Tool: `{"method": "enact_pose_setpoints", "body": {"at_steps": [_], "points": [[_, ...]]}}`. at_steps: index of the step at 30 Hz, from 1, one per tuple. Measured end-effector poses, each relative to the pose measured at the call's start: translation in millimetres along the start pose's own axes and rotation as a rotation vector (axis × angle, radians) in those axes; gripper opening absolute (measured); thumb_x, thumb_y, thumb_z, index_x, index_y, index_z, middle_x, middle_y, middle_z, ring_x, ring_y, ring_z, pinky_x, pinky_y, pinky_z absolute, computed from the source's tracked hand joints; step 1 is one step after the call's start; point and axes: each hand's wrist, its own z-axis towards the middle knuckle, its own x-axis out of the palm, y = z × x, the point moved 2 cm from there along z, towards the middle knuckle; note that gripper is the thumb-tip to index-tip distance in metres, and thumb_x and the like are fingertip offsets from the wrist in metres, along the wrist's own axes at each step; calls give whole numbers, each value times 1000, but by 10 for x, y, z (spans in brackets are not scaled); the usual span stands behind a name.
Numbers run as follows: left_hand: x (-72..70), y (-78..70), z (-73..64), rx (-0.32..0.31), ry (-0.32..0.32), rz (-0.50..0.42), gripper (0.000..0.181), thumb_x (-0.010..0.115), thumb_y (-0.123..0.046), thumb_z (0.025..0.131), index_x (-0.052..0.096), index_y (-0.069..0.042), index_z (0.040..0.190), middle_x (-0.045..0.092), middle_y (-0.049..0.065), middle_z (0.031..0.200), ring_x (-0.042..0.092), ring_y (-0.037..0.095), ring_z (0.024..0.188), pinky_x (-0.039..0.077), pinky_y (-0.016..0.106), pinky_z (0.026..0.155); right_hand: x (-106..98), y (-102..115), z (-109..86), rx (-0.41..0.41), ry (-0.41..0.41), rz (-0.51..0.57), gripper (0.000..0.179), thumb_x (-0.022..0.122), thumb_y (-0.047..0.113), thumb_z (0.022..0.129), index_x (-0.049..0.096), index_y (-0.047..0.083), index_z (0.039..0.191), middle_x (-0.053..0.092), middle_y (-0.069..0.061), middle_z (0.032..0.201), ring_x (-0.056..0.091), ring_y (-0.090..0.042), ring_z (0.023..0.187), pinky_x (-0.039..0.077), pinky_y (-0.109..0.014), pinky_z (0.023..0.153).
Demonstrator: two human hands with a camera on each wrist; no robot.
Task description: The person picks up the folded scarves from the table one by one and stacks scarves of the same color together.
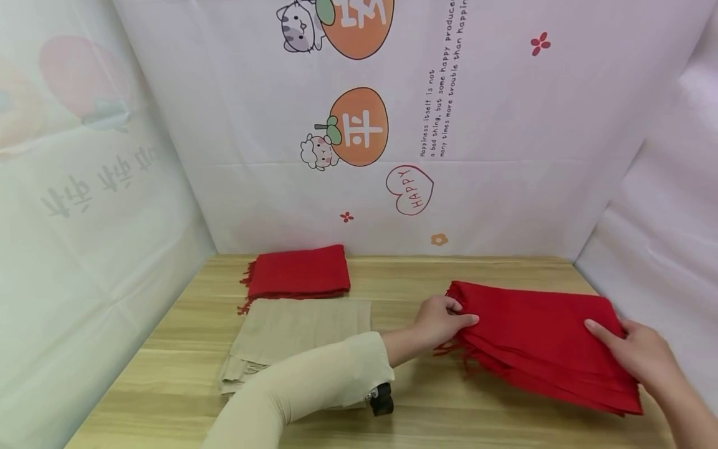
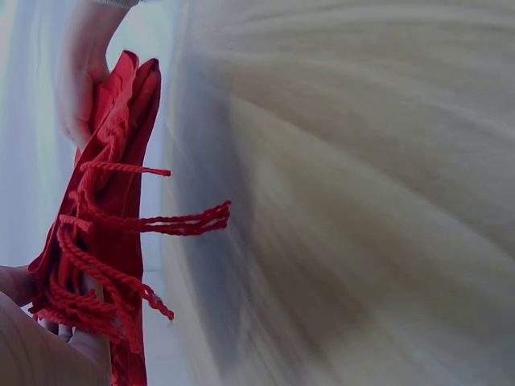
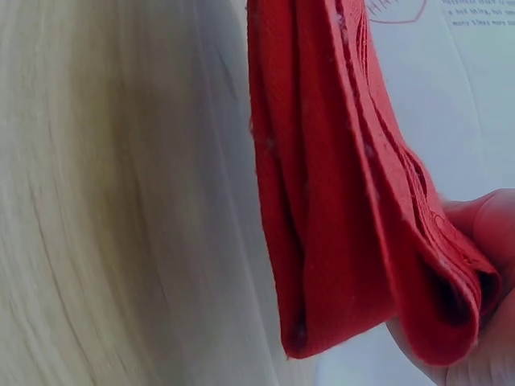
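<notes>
A folded red scarf (image 1: 538, 330) with twisted tassels (image 2: 193, 221) is held by both hands over the right part of the table. My left hand (image 1: 443, 321) pinches its tasselled end, thumb on top and fingers underneath. At the opposite end my right hand (image 1: 639, 352) grips the folded edge, with the thumb lying on the upper face. From the right wrist view, several stacked layers of the red scarf (image 3: 338, 201) show edge-on, hanging beside the tabletop. Its lower layers sag below the top one.
On the left of the wooden table (image 1: 168, 368) lies a folded beige cloth (image 1: 303, 324), partly behind the left sleeve. Behind it is another folded red scarf (image 1: 300, 271), tassels to the left. White printed sheets (image 1: 493, 206) wall the table at the back and sides.
</notes>
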Motion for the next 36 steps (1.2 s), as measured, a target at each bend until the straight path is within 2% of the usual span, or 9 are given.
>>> {"method": "enact_pose_setpoints", "body": {"at_steps": [3, 5, 9, 12, 14, 23, 32, 36], "points": [[-53, 45, -62, 9, 6, -9, 18, 80, -22, 81, 68, -9, 86, 58, -9, 78, 53, 4, 70, 46, 21, 65, 24, 51, 10, -46, 11, 9, 86, 46, 49, 99, 20, -25, 136, 42, -47, 112, 49, -50, 92, 46, -52, 71], [-88, 75, -95, 17, 6, -10, 18, 80, -21, 82, 67, -9, 86, 58, -9, 79, 53, 4, 70, 46, 21, 65, 45, 80, 21, -68, 19, 12, 85, 45, 48, 99, 23, -25, 135, 47, -44, 109, 51, -46, 89, 46, -49, 70], [-159, 126, -135, 34, 0, -12, 18, 79, -21, 82, 68, -8, 87, 58, -8, 80, 53, 4, 71, 46, 21, 65, 104, 134, 42, -92, 22, 22, 76, 46, 48, 100, 39, -22, 128, 57, -26, 89, 54, -33, 77, 45, -39, 62], [-202, 155, -157, 35, -6, -13, 18, 79, -20, 83, 68, -7, 88, 59, -7, 81, 53, 5, 73, 46, 21, 66, 154, 179, 39, -109, 1, 23, 69, 47, 48, 99, 47, -18, 119, 57, -12, 79, 52, -25, 70, 41, -35, 57], [-222, 174, -173, 25, -9, -19, 19, 79, -20, 83, 68, -6, 89, 59, -7, 82, 53, 5, 74, 46, 22, 67, 190, 203, 30, -116, -6, 23, 65, 47, 48, 99, 50, -16, 115, 56, -9, 76, 51, -23, 67, 41, -34, 56], [-316, 258, -268, -2, -7, -39, 20, 78, -21, 83, 68, -6, 92, 60, -4, 85, 54, 8, 77, 48, 25, 68, 313, 307, -5, -99, 32, 115, 66, 47, 49, 99, 50, -16, 115, 55, -8, 73, 53, -21, 64, 44, -34, 53], [-374, 359, -328, -8, -6, -54, 20, 78, -19, 83, 70, -3, 93, 63, -3, 84, 56, 8, 78, 49, 26, 69, 399, 347, 35, -112, 44, 110, 65, 49, 48, 99, 50, -15, 115, 56, -8, 76, 53, -21, 65, 45, -33, 54], [-365, 394, -356, -29, 1, -59, 19, 78, -18, 83, 69, -4, 91, 62, -3, 83, 54, 9, 78, 48, 26, 68, 456, 330, 40, -122, 44, 119, 60, 51, 47, 98, 54, -12, 109, 55, -7, 73, 53, -20, 63, 44, -33, 53]]}}
